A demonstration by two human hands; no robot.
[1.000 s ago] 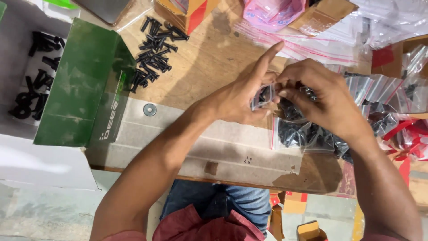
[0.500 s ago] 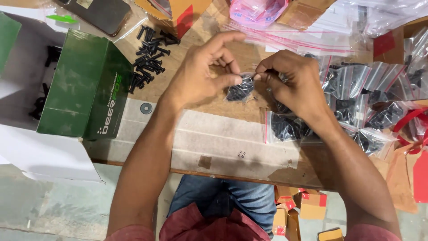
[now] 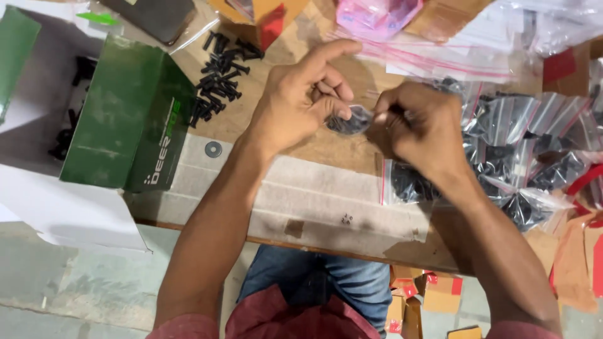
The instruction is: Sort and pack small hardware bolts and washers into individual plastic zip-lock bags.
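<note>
While both hands pinch it, the small clear bag of black screws (image 3: 349, 120) sits between left hand (image 3: 300, 99) & right hand (image 3: 419, 125), long axis running L-R, above the wooden table (image 3: 301, 157); filled bags (image 3: 502, 157) lie just right.

Small bag (image 3: 349, 120) — mostly hidden behind fingers (image 3: 326, 103).

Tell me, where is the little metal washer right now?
In the head view the washer lies flat on the wooden table, left of the left hand, beside the green box and just below the loose black screws.
</note>
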